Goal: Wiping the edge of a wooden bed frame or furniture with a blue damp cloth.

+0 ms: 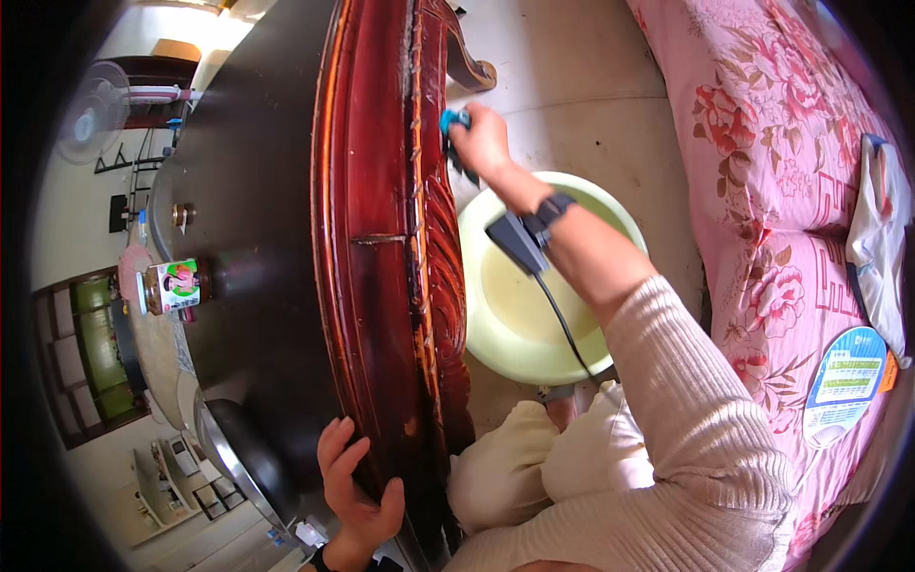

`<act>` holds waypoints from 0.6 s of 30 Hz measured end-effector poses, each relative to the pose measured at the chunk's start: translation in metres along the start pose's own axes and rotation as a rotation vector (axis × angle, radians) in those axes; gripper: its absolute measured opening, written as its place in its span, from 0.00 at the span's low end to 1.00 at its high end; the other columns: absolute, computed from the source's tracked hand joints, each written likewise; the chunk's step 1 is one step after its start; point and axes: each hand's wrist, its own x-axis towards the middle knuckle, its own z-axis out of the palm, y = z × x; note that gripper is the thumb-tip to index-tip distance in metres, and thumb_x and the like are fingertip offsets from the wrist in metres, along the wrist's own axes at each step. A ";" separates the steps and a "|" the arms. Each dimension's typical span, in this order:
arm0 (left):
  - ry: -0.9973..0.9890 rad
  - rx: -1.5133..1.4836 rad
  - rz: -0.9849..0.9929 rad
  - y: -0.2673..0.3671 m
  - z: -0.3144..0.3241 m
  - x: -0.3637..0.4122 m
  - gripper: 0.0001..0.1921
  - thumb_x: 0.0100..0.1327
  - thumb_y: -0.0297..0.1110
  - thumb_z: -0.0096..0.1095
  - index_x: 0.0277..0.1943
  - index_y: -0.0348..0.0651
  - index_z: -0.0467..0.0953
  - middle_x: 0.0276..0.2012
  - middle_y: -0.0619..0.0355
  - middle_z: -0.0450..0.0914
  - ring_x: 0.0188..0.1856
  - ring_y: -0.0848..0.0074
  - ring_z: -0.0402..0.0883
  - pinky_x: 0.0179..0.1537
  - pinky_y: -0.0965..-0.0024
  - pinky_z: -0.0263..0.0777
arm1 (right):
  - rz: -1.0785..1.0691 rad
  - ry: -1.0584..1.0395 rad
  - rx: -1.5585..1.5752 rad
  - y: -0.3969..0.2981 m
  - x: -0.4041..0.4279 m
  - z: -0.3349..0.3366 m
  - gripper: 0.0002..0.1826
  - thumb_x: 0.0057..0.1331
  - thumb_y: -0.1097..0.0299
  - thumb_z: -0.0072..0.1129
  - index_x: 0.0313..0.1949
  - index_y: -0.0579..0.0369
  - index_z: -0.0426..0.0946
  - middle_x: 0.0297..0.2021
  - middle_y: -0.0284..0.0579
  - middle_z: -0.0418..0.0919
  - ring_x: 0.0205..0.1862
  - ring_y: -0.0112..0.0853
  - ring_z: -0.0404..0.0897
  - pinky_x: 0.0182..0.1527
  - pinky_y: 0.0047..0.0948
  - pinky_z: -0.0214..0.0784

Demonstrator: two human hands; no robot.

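Observation:
My right hand [482,139] grips a small blue-green item [454,121], with a dark part below it, against the carved side of a red-brown wooden table [379,193]. My fingers hide most of this item, so I cannot tell whether it is a cloth or a brush. Under my right forearm, a pale green plastic basin [500,357] on the floor holds cloudy liquid [529,307]. My left hand [357,479] is at the table's near edge, fingers spread and nothing in it. Worn finish shows along the carved trim [422,286].
A labelled glass jar [174,286] and a smaller jar [183,214] stand on the dark tabletop [257,179]. From my right wristband, a black device [516,243] trails a cable [561,322] over the basin. Right of me are a pink floral-covered seat [772,214] and a hand fan [843,386].

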 end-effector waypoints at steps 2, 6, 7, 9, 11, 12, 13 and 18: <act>0.011 0.016 0.008 -0.003 -0.004 -0.003 0.26 0.46 0.33 0.62 0.50 0.32 0.69 0.58 0.38 0.66 0.61 0.47 0.62 0.62 0.49 0.52 | -0.140 -0.088 0.140 -0.010 -0.044 0.002 0.06 0.50 0.71 0.56 0.24 0.61 0.71 0.24 0.59 0.74 0.30 0.51 0.75 0.37 0.47 0.67; 0.014 -0.004 0.019 0.004 -0.004 -0.002 0.26 0.46 0.34 0.62 0.50 0.32 0.69 0.57 0.38 0.67 0.61 0.48 0.62 0.62 0.49 0.52 | -0.333 0.030 0.081 -0.015 -0.039 -0.002 0.07 0.49 0.72 0.57 0.28 0.61 0.72 0.29 0.58 0.73 0.35 0.53 0.74 0.40 0.45 0.67; 0.006 -0.007 0.013 0.004 -0.004 -0.004 0.26 0.46 0.34 0.62 0.50 0.32 0.69 0.57 0.38 0.67 0.61 0.48 0.62 0.62 0.49 0.52 | -0.310 0.041 0.078 -0.021 -0.015 -0.003 0.07 0.49 0.72 0.57 0.27 0.62 0.72 0.29 0.60 0.73 0.35 0.54 0.74 0.40 0.46 0.67; 0.015 -0.026 0.007 0.001 -0.001 -0.002 0.26 0.47 0.34 0.62 0.50 0.32 0.69 0.57 0.39 0.67 0.61 0.48 0.63 0.62 0.49 0.52 | -0.269 0.062 0.029 -0.024 0.019 -0.002 0.09 0.51 0.70 0.58 0.29 0.62 0.74 0.29 0.61 0.75 0.35 0.53 0.75 0.39 0.45 0.68; 0.009 -0.025 0.003 -0.003 -0.001 -0.002 0.27 0.47 0.34 0.62 0.51 0.32 0.69 0.57 0.39 0.67 0.61 0.48 0.63 0.62 0.49 0.52 | -0.238 0.043 -0.027 -0.022 0.012 0.001 0.10 0.52 0.68 0.58 0.30 0.63 0.74 0.29 0.59 0.76 0.34 0.50 0.77 0.38 0.43 0.69; 0.002 -0.031 0.004 -0.004 0.000 -0.001 0.27 0.47 0.34 0.62 0.51 0.32 0.68 0.57 0.39 0.67 0.61 0.48 0.63 0.62 0.49 0.52 | -0.234 -0.015 0.028 -0.013 -0.003 0.005 0.09 0.52 0.69 0.59 0.29 0.62 0.74 0.29 0.57 0.75 0.33 0.49 0.76 0.38 0.42 0.69; 0.006 -0.027 -0.001 -0.005 -0.001 -0.002 0.27 0.47 0.34 0.62 0.51 0.32 0.68 0.57 0.39 0.67 0.61 0.48 0.63 0.62 0.49 0.52 | -0.316 0.001 0.048 -0.011 -0.029 0.009 0.07 0.52 0.71 0.58 0.28 0.60 0.73 0.29 0.55 0.74 0.34 0.48 0.75 0.39 0.40 0.68; 0.007 -0.004 0.034 0.001 -0.004 -0.002 0.27 0.46 0.33 0.62 0.51 0.32 0.68 0.58 0.39 0.66 0.61 0.48 0.62 0.63 0.49 0.51 | -0.353 -0.089 0.051 -0.020 -0.051 -0.012 0.07 0.50 0.72 0.56 0.29 0.60 0.71 0.30 0.59 0.71 0.36 0.54 0.73 0.41 0.46 0.66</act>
